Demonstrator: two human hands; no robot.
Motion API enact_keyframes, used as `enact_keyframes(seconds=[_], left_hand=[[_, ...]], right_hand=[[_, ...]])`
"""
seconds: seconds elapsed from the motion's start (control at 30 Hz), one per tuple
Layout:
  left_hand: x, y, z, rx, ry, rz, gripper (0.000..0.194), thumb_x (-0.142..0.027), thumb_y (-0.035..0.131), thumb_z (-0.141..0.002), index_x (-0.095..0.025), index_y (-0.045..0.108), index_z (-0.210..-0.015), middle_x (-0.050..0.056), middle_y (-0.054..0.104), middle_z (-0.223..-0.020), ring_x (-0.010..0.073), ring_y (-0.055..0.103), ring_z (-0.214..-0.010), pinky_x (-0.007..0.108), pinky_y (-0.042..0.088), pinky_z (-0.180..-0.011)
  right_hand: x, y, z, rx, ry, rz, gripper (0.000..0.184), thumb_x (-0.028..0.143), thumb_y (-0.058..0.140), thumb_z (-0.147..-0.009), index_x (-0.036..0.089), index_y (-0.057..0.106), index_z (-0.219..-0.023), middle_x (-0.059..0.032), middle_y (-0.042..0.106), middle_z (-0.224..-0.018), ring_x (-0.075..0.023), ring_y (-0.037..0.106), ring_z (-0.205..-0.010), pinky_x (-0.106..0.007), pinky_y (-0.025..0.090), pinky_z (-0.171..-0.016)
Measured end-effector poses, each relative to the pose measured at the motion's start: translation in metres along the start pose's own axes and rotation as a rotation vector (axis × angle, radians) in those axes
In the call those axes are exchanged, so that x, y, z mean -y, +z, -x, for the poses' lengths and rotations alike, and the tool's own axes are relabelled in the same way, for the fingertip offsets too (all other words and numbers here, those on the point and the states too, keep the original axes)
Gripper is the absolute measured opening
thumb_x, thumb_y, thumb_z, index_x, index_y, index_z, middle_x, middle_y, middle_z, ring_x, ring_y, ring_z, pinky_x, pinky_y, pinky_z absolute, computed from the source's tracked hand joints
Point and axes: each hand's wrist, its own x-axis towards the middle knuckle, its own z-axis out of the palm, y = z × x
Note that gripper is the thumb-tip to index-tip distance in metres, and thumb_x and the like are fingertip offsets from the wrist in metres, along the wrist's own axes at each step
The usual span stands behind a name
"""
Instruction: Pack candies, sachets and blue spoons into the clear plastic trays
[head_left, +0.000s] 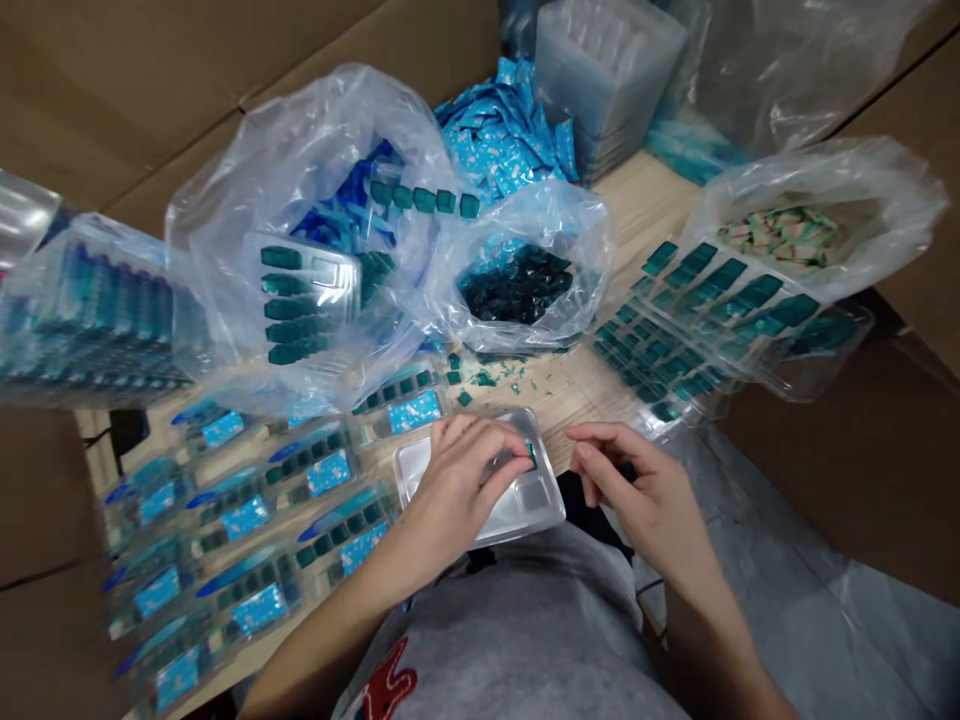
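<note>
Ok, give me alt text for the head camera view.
A person's bare left hand holds a small dark-green piece at a shallow clear plastic tray; their bare right hand hovers beside it. Rows of filled clear plastic packs lie left on a pale wooden table, with an open translucent bag of dark-green pieces behind.

Green piece (532, 457) partly behind left hand (469, 465)

Garment (525, 630): mottled grey | front motif (391, 685): red, pale stitch-like outline | left hand (469, 475), right hand (645, 490): bare, ungloved
</note>
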Motion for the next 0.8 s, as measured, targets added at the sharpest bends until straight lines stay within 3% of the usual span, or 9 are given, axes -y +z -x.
enact_keyframes(seconds=[0.1,0.17,0.27,0.37,0.5,0.63,0.73,0.8], left_hand=[[0.001,0.005,0.0,-0.089,0.006,-0.144,0.011,-0.028,0.05,-0.099,-0.023,0.056,-0.091,0.001,0.067,-0.094,0.0208,0.057,-0.09,0.038,0.037,-0.082],[0.001,0.007,0.0,-0.14,0.052,-0.222,0.009,-0.025,0.052,-0.098,-0.021,0.056,-0.091,0.002,0.067,-0.093,0.021,0.056,-0.088,0.037,0.036,-0.079],[-0.005,0.005,-0.001,-0.201,0.137,-0.212,0.007,-0.02,0.053,-0.096,-0.02,0.057,-0.102,0.004,0.065,-0.101,0.0209,0.056,-0.094,0.036,0.038,-0.082],[-0.017,-0.002,-0.002,-0.282,0.222,-0.148,0.016,-0.018,0.052,-0.097,-0.021,0.055,-0.113,0.005,0.063,-0.107,0.0192,0.056,-0.101,0.034,0.041,-0.088],[-0.03,-0.008,-0.002,-0.189,0.371,-0.186,0.025,-0.022,0.054,-0.097,-0.02,0.054,-0.122,0.006,0.068,-0.11,0.0202,0.055,-0.104,0.036,0.041,-0.095],[-0.026,-0.01,0.0,-0.13,0.284,0.037,0.022,-0.021,0.056,-0.096,-0.023,0.056,-0.118,0.003,0.069,-0.108,0.0175,0.058,-0.103,0.034,0.045,-0.095],[-0.019,-0.012,0.005,-0.156,0.093,0.356,0.026,-0.023,0.06,-0.094,-0.028,0.057,-0.12,0.002,0.067,-0.112,0.0157,0.062,-0.105,0.029,0.051,-0.092],[-0.016,-0.013,0.009,-0.197,-0.004,0.505,0.031,-0.025,0.063,-0.092,-0.03,0.058,-0.122,0.002,0.067,-0.113,0.0154,0.066,-0.102,0.027,0.054,-0.089]], right_hand=[[0.0,0.004,-0.004,0.003,0.07,-0.289,0.021,0.041,0.07,-0.081,0.023,0.072,-0.091,0.0019,0.063,-0.069,-0.0095,0.05,-0.048,-0.023,0.037,-0.045],[0.003,0.009,-0.007,0.008,0.153,-0.532,0.025,0.046,0.075,-0.077,0.024,0.074,-0.089,0.0007,0.066,-0.075,-0.0105,0.055,-0.056,-0.022,0.042,-0.049],[0.009,0.017,-0.01,0.065,0.22,-0.799,0.031,0.051,0.078,-0.075,0.025,0.075,-0.089,-0.0014,0.073,-0.089,-0.0153,0.067,-0.083,-0.024,0.054,-0.073],[0.016,0.026,-0.011,0.177,0.211,-0.911,0.035,0.055,0.071,-0.081,0.025,0.074,-0.099,-0.0028,0.073,-0.107,-0.02,0.065,-0.108,-0.033,0.049,-0.098],[0.021,0.034,-0.007,0.315,0.178,-0.89,0.044,0.064,0.061,-0.086,0.028,0.072,-0.11,-0.0011,0.068,-0.124,-0.0202,0.056,-0.125,-0.036,0.038,-0.111],[0.022,0.036,-0.003,0.349,0.082,-0.773,0.045,0.066,0.056,-0.088,0.035,0.069,-0.117,0.0031,0.064,-0.131,-0.0184,0.052,-0.129,-0.035,0.035,-0.113],[0.021,0.032,0.0,0.304,-0.081,-0.492,0.023,0.042,0.063,-0.093,0.037,0.07,-0.115,0.003,0.066,-0.126,-0.018,0.056,-0.123,-0.035,0.041,-0.108],[0.021,0.03,0.001,0.263,-0.22,-0.287,0.024,0.023,0.064,-0.092,0.036,0.072,-0.111,0.0019,0.069,-0.117,-0.0178,0.06,-0.115,-0.036,0.045,-0.102]])
